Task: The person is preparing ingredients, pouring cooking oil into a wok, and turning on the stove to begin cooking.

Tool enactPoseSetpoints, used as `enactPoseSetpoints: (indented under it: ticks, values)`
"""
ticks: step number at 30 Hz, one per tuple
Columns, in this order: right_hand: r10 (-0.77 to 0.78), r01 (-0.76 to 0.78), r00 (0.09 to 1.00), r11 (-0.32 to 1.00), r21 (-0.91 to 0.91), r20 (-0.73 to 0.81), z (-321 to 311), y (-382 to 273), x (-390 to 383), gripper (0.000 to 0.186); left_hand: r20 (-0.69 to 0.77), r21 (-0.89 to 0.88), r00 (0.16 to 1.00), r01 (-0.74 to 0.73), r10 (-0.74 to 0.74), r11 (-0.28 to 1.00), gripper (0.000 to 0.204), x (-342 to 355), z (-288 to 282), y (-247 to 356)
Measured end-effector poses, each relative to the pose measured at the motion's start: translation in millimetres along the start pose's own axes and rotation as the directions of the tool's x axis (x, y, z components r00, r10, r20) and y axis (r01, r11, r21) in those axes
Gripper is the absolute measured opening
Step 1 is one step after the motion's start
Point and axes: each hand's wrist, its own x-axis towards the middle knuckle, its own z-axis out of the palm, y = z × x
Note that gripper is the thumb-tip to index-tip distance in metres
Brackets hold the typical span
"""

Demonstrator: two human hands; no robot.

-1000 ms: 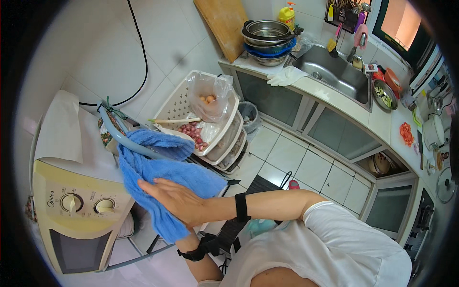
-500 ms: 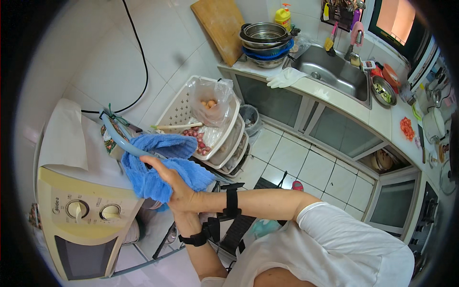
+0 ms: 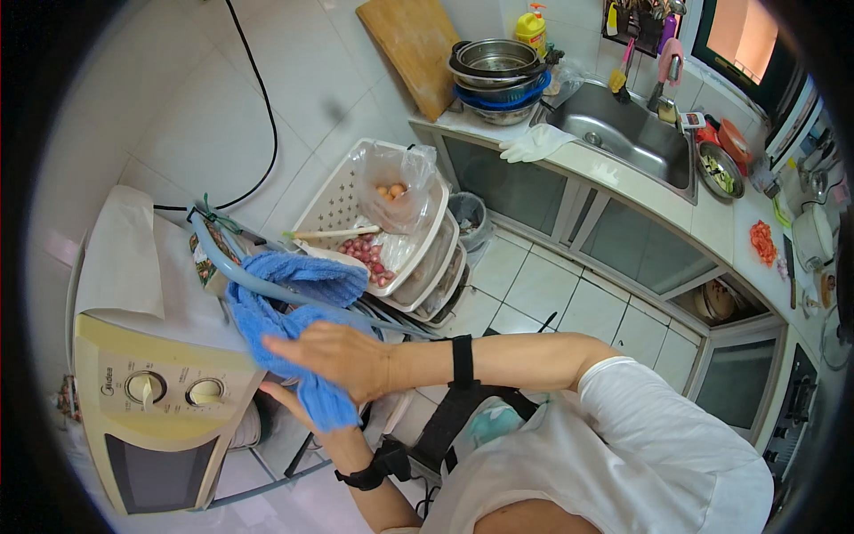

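Note:
A blue towel (image 3: 283, 280) hangs over a pale-blue tubular rail (image 3: 227, 258), its lower part between my hands. My right hand (image 3: 342, 360), slightly blurred, grips the towel from above, thumb side toward the left. My left hand (image 3: 302, 409) is below it with the towel across the palm; its other fingers are mostly hidden by the cloth, and a fingertip shows beside the cream microwave (image 3: 169, 356).
Stacked baskets (image 3: 316, 206) hold onions and bagged round items, beside a bin (image 3: 467, 214). Steel bowls (image 3: 498, 62), a cutting board (image 3: 400, 49), a white glove (image 3: 534, 142), a sink (image 3: 623, 142) and chopped red food (image 3: 761, 242) line the counter. A stove (image 3: 783, 418) stands right.
My hands have shifted within the towel: the right moved up from a second ago and now lies rightward of its half-second position, while the left has separated downward, the cloth between them.

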Motion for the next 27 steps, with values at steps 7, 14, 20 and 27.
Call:
enactPoseSetpoints:
  ticks: [7, 14, 20, 27]
  values:
    - [-0.123, 0.122, 0.992, 0.991, -0.061, -0.006, 25.8, 1.4, 6.4, 0.083, 0.292, -0.104, 0.956, 0.021, 0.01, 0.994, 0.058, 18.3, -33.9, 1.5]
    - [0.105, -0.105, 0.994, 0.994, -0.038, 0.0, 28.6, 10.8, 21.7, 0.073, 0.28, -0.006, 0.959, -0.049, 0.049, 0.999, 0.052, 28.6, -24.3, -3.2]
    - [0.274, -0.23, 0.924, 0.955, 0.187, -0.267, 27.2, 22.9, 25.4, 0.068, 0.116, 0.268, 0.993, 0.004, -0.036, 0.963, 0.046, 9.9, -7.6, -11.5]
    - [0.398, -0.315, 0.899, 0.878, 0.36, -0.182, -13.2, 2.6, 6.9, 0.089, 0.16, 0.502, 0.939, -0.343, 0.304, 0.794, 0.047, -20.5, -15.8, 9.5]
